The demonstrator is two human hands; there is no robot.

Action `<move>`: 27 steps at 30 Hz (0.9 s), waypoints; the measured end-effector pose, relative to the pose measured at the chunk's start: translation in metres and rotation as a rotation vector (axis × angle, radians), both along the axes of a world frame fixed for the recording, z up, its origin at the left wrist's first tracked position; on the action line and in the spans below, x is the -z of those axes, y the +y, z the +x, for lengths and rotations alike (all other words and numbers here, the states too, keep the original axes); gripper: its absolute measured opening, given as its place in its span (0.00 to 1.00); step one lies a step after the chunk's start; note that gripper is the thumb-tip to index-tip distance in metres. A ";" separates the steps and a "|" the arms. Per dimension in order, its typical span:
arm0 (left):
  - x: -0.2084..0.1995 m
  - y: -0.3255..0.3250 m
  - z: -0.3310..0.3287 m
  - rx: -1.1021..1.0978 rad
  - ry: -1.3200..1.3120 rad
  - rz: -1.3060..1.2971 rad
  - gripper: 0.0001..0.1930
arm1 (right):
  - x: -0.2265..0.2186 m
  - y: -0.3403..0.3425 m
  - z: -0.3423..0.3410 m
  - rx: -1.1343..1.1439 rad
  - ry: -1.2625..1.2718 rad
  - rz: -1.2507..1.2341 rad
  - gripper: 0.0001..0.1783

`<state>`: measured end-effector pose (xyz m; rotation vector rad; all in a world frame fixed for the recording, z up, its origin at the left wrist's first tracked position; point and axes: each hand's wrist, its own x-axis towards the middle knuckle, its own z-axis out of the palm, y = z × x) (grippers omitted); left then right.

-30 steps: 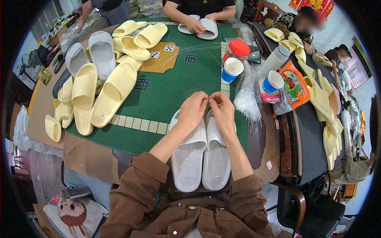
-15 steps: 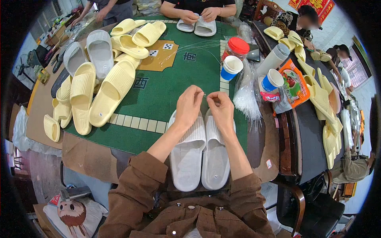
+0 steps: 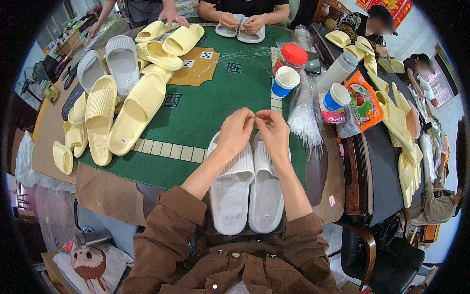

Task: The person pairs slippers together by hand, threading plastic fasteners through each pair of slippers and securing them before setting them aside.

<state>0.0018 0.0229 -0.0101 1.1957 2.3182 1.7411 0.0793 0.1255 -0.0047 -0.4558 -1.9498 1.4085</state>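
A pair of pale grey slippers (image 3: 230, 198) lies side by side at the near table edge, soles down, toes away from me. Just past their toe ends, my left hand (image 3: 238, 128) is closed in a pinch. Facing it, my right hand (image 3: 272, 133) pinches too, and the fingertips of both meet. Whatever sits between them is too small and covered to make out. Both wrists pass over the slipper straps. To the right of my right hand lies a bundle of thin clear plastic strands (image 3: 304, 125).
Yellow slippers (image 3: 139, 114) and grey slippers (image 3: 122, 66) crowd the table's left side. Right of centre stand a red-lidded jar (image 3: 292, 58), paper cups (image 3: 285, 82) and a grey cylinder (image 3: 338, 71). More yellow slippers line the dark right-hand table (image 3: 379, 179). Across, a co-worker's hands (image 3: 254, 23) handle grey slippers.
My fingertips have come closer together, and the small glint seen between them is now covered. At the far left, another person's hand has reached onto the yellow slippers.
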 end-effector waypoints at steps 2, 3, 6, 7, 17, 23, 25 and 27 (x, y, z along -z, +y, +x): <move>-0.002 -0.001 0.000 0.008 -0.006 -0.007 0.04 | -0.001 0.000 0.001 -0.028 -0.008 -0.021 0.05; -0.002 -0.002 0.001 0.007 -0.033 0.005 0.05 | -0.002 0.001 0.001 -0.020 -0.043 0.004 0.05; -0.010 0.000 0.004 0.023 -0.134 0.023 0.05 | 0.000 0.003 0.003 0.000 -0.057 0.033 0.05; -0.011 -0.001 0.004 0.025 -0.206 0.023 0.06 | -0.002 0.000 0.002 -0.002 -0.033 0.034 0.05; -0.011 -0.004 0.001 0.042 -0.159 0.069 0.05 | -0.006 -0.002 0.003 -0.041 0.012 -0.080 0.05; -0.017 -0.006 0.003 0.077 -0.180 0.076 0.04 | 0.000 0.005 0.005 -0.030 -0.075 0.033 0.06; -0.018 -0.006 0.003 0.083 -0.228 0.040 0.05 | 0.000 0.004 0.005 -0.016 -0.070 0.045 0.06; -0.017 -0.006 0.002 0.070 -0.220 0.038 0.04 | 0.000 0.004 0.003 -0.028 -0.051 0.036 0.06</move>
